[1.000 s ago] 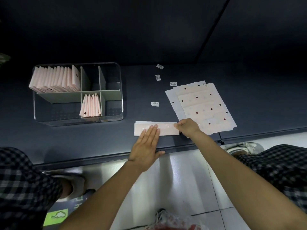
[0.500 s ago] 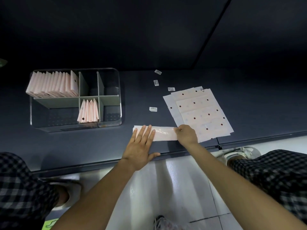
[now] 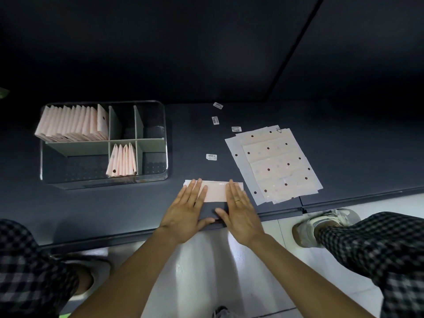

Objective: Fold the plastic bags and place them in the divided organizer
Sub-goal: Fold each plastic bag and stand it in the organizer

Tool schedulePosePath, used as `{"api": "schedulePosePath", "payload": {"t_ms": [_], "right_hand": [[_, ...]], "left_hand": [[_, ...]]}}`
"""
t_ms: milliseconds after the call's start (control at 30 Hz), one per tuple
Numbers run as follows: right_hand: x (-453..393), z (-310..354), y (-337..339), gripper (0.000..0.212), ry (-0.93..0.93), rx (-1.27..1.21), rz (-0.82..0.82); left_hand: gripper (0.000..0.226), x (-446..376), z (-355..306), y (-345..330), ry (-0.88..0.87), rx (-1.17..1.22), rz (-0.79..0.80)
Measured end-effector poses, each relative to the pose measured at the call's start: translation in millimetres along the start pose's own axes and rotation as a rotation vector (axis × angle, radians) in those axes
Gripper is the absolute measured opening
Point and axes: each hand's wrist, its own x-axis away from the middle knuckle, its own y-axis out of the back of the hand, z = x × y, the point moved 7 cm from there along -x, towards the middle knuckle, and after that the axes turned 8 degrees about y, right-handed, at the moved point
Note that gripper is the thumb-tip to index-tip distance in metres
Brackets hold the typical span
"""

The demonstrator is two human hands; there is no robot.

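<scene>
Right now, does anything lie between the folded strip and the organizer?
Nothing visible does. The folded strip lies under both flat hands, and only bare table separates it from the organizer.

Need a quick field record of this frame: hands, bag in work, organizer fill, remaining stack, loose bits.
left hand: flat, fingers straight, pressing the strip's left part
right hand: flat, fingers straight, pressing the strip's right part
folded strip: pink bag folded into a long band, flat on the dark table
organizer: clear, with grey dividers; a long row of folded bags at back left, a few in the front middle cell
unfolded stack: flat bags, right of the strip
labels: four small ones, loose on the table
</scene>
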Motion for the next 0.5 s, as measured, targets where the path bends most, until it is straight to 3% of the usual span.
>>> {"api": "schedulePosePath", "payload": {"t_ms": [100,267,433,500], "right_hand": [[1.2,-6.0,2.9,0.070,-0.021,0.013,-0.020],[-19.3,-19.0,51.0,0.032,-0.044,-0.094,-0.259],[-40.9,-31.7,59.3,0.022,-0.103,-0.058,-0.066],[-41.8,-29.9,57.9,0.017,-0.138,-0.046,-0.036]], "left_hand": [[0.093,7.6,16.4,0.7,0.051,0.004,-0.003],[0.090,10.0,22.5,0.3,0.093,-0.019,0.012],[0.084,9.5,22.0,8.6,0.139,-0.010,0.020],[0.083,11.2,17.3,17.8,0.142,-0.001,-0.044]]}}
